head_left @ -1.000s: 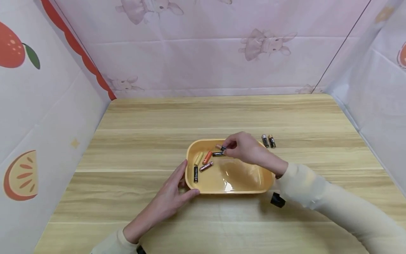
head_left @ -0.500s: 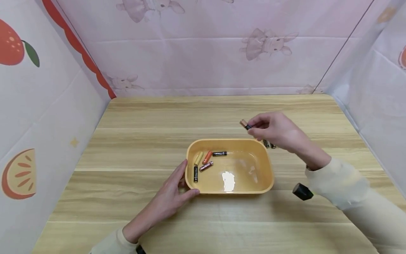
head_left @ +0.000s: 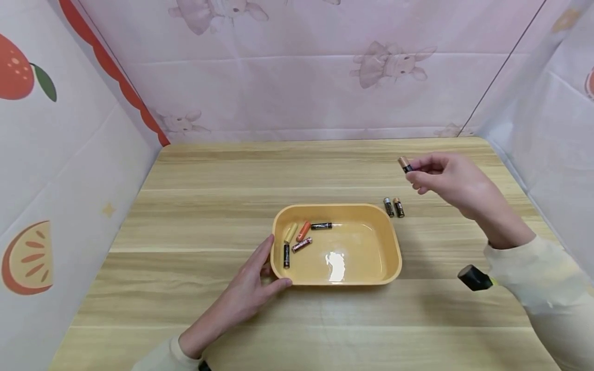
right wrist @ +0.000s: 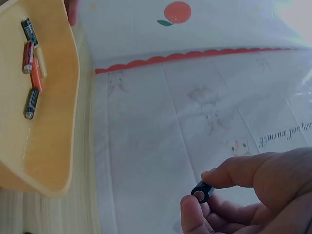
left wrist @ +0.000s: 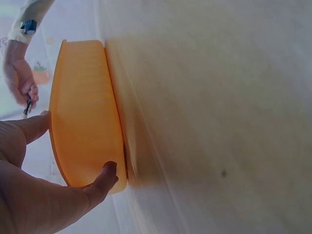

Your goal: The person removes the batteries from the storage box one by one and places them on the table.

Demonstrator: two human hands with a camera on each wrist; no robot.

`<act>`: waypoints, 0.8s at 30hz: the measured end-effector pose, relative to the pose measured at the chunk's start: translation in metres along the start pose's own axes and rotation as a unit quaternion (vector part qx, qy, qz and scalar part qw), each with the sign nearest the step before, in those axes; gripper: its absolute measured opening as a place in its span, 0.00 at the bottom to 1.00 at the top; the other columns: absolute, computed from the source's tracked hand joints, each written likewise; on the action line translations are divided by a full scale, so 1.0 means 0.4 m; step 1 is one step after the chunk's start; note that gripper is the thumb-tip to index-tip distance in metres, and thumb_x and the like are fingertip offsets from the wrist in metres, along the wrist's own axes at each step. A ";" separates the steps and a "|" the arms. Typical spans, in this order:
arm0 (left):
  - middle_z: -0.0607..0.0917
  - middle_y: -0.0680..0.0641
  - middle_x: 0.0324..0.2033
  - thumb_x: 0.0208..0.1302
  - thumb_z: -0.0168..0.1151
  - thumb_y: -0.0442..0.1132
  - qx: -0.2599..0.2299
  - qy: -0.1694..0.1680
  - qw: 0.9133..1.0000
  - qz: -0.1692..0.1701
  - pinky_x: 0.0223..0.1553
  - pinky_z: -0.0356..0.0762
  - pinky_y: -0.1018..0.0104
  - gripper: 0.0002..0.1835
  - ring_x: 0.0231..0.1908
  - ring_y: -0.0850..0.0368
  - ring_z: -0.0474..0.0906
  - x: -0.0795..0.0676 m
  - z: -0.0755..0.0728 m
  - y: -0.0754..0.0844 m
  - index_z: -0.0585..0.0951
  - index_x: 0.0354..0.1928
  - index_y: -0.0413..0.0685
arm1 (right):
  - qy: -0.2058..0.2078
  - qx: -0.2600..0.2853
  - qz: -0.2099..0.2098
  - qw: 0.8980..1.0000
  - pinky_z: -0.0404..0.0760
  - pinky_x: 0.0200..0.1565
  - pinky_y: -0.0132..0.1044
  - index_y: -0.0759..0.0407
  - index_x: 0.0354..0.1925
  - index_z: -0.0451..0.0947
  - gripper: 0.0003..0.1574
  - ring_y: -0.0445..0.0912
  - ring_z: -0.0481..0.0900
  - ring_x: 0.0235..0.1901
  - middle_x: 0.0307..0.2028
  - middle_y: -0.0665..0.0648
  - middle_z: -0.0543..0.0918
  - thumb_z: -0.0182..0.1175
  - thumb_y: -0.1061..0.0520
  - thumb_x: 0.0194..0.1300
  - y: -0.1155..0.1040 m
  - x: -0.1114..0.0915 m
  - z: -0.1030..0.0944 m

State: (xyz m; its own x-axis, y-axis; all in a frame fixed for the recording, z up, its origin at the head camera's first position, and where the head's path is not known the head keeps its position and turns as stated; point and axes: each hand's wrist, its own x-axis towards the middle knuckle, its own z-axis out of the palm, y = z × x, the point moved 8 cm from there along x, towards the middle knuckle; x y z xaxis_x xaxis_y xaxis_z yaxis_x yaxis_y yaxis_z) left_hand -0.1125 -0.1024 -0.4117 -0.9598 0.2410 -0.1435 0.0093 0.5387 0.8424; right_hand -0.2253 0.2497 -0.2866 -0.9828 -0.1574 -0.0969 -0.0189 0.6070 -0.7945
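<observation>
My right hand (head_left: 464, 180) pinches a battery (head_left: 405, 165), black with a copper-coloured end, between thumb and fingers. It is above the table, right of and beyond a yellow plastic tub (head_left: 396, 257). In the right wrist view one round end of that battery (right wrist: 201, 192) faces the camera. At the tub's front left corner, my left hand (head_left: 248, 283) holds the wall, thumb on the front side and fingers along the left end. Inside the tub, toward the left, lie several batteries, among them an orange one (head_left: 303, 231), a yellow one (head_left: 291, 233) and a black one (head_left: 322, 226).
Two batteries, one silver and black (head_left: 388, 207) and one gold and black (head_left: 398, 207), lie side by side on the wooden table (head_left: 209, 206), just beyond the tub's far right corner. Printed curtains (head_left: 297, 93) enclose the table's back and sides.
My right hand has lifted the copper-ended battery out of the tub and carried it right and away, past the two batteries on the table. My left hand and the tub have stayed put.
</observation>
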 end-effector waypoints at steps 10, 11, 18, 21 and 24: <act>0.57 0.39 0.79 0.63 0.76 0.42 0.004 0.002 1.000 0.002 0.71 0.66 0.48 0.54 0.65 0.48 0.73 -0.001 -0.001 0.005 0.52 0.82 0.43 | 0.004 0.073 0.029 0.997 0.84 0.38 0.29 0.77 0.56 0.71 0.20 0.36 0.80 0.33 0.33 0.43 0.81 0.58 0.61 0.76 0.105 0.019 -0.024; 0.57 0.38 0.79 0.63 0.76 0.42 0.001 0.002 1.000 0.002 0.70 0.67 0.48 0.54 0.64 0.48 0.74 -0.001 -0.001 0.005 0.52 0.82 0.43 | 0.004 0.076 0.031 0.997 0.84 0.37 0.29 0.77 0.57 0.71 0.20 0.36 0.80 0.33 0.33 0.44 0.81 0.57 0.61 0.77 0.113 0.021 -0.025; 0.58 0.39 0.78 0.62 0.76 0.41 -0.012 0.001 1.000 -0.001 0.68 0.70 0.49 0.54 0.57 0.52 0.80 0.000 -0.002 0.002 0.52 0.82 0.44 | 0.007 0.083 0.063 0.994 0.85 0.38 0.30 0.76 0.58 0.69 0.23 0.36 0.79 0.34 0.36 0.44 0.80 0.56 0.57 0.79 0.176 0.029 -0.033; 0.59 0.38 0.78 0.62 0.76 0.41 -0.012 0.001 1.000 0.000 0.67 0.71 0.49 0.54 0.56 0.53 0.80 0.000 -0.003 0.003 0.52 0.82 0.44 | 0.010 0.082 0.080 0.993 0.85 0.39 0.30 0.76 0.58 0.70 0.25 0.36 0.80 0.32 0.34 0.45 0.80 0.57 0.54 0.79 0.202 0.030 -0.033; 0.59 0.38 0.78 0.62 0.76 0.41 -0.014 0.001 1.000 0.001 0.66 0.73 0.51 0.54 0.56 0.53 0.80 0.000 -0.003 0.003 0.51 0.82 0.43 | 0.012 0.083 0.087 0.993 0.86 0.38 0.30 0.77 0.58 0.71 0.26 0.36 0.81 0.30 0.32 0.44 0.81 0.58 0.54 0.78 0.225 0.034 -0.027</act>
State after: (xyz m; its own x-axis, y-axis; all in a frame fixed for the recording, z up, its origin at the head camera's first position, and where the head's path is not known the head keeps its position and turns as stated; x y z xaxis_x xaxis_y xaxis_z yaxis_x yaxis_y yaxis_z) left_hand -0.1129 -0.1027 -0.4098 -0.9604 0.2405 -0.1408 0.0035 0.5156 0.8568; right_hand -0.2423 0.3106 -0.3531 -0.9727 -0.0421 -0.2282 0.1795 0.4867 -0.8549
